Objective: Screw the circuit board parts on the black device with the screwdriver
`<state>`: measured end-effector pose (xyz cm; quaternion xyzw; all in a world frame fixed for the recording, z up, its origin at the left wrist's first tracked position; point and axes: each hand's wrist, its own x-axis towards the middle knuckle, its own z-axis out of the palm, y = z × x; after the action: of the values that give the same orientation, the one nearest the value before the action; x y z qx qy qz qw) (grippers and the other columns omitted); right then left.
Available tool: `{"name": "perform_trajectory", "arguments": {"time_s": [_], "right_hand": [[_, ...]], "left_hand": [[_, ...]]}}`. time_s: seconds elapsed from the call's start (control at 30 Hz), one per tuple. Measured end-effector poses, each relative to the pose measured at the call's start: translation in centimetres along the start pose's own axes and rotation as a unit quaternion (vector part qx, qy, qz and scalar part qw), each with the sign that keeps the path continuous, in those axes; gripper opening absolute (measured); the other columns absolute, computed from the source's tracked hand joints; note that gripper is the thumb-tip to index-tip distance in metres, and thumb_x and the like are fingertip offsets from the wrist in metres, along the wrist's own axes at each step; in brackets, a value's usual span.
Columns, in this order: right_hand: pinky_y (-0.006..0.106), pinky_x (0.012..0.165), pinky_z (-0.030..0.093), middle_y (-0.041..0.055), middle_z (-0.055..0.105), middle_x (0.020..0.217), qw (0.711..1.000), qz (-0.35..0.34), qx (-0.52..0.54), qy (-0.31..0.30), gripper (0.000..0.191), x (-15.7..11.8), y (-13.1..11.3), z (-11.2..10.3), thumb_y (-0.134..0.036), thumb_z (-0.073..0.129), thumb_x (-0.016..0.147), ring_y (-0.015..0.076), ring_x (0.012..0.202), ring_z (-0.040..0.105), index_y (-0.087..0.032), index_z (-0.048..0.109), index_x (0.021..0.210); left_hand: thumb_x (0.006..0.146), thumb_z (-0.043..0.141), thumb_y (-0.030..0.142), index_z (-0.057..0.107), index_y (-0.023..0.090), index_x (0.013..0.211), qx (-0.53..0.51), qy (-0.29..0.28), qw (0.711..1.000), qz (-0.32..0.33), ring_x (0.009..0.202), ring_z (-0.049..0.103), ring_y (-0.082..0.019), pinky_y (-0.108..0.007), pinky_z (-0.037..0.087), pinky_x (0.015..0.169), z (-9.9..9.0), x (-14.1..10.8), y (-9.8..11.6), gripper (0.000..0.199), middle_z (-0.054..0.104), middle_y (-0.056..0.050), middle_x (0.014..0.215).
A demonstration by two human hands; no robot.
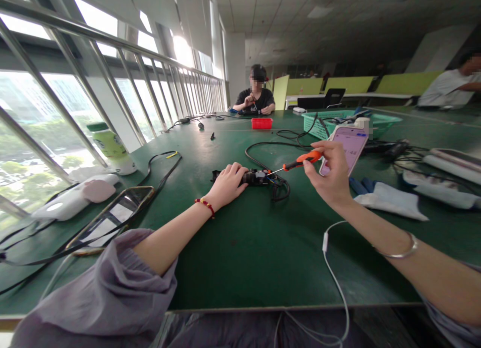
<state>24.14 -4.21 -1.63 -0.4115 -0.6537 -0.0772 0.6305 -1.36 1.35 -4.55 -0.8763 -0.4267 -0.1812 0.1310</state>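
My left hand (230,182) lies over a black device (258,177) on the green table, its fingers wrapped round the device's left part and hiding it. A black cable comes out of the device and loops beside its right end. In my right hand (330,170) is a screwdriver (303,159) with an orange and black handle, gripped between the fingertips. The screwdriver slants down to the left, and its thin metal tip reaches the device's right end. Whether the tip sits in a screw is too small to tell.
A lit phone (347,146) stands behind my right hand, before a green basket (313,125). Farther back are a red box (262,123) and a seated person (255,95). On the left lie a phone (112,220), straps and a bottle (112,148); a white cable (334,273) crosses the front edge.
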Motion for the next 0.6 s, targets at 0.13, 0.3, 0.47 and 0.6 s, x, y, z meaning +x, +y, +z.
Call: {"name": "perform_trajectory", "arguments": {"time_s": [0.13,0.3,0.47,0.6], "right_hand": [[0.033,0.065,0.046,-0.0009,0.056,0.063,0.998,0.038,-0.014,-0.041,0.013,0.1,-0.17,-0.12,-0.033,0.06,0.079,0.0159,0.061,0.056,-0.022,0.055,0.075],[0.036,0.074,0.047,0.0026,0.061,0.083,0.999,-0.033,0.01,-0.001,0.016,0.12,-0.24,-0.09,-0.027,0.063,0.075,0.0179,0.076,0.059,-0.022,0.055,0.089],[0.035,0.068,0.045,-0.0001,0.059,0.067,0.999,0.0,-0.018,-0.047,0.011,0.03,-0.28,-0.15,-0.031,0.061,0.079,0.0164,0.065,0.057,-0.022,0.055,0.075],[0.036,0.074,0.047,0.0022,0.06,0.083,0.998,-0.058,0.001,-0.01,0.016,0.07,-0.24,-0.09,-0.025,0.061,0.076,0.0176,0.075,0.058,-0.022,0.054,0.091]], "left_hand": [[0.087,0.052,0.027,0.049,0.017,0.119,-0.003,0.002,1.0,0.001,0.103,0.048,-0.025,-0.041,0.045,0.091,-0.01,-0.09,0.01,0.034,0.049,-0.011,0.115],[0.087,0.052,0.027,0.048,0.017,0.12,-0.004,0.003,1.0,0.0,0.103,0.049,-0.026,-0.041,0.045,0.091,-0.02,-0.07,0.01,0.034,0.049,-0.011,0.115],[0.088,0.051,0.027,0.048,0.017,0.119,-0.005,-0.001,1.0,-0.004,0.104,0.048,-0.026,-0.042,0.044,0.092,-0.09,-0.07,0.05,0.034,0.048,-0.011,0.116],[0.088,0.051,0.027,0.048,0.016,0.12,0.0,-0.003,1.0,-0.002,0.103,0.048,-0.026,-0.041,0.044,0.092,-0.13,-0.04,0.09,0.034,0.049,-0.011,0.116]]}}
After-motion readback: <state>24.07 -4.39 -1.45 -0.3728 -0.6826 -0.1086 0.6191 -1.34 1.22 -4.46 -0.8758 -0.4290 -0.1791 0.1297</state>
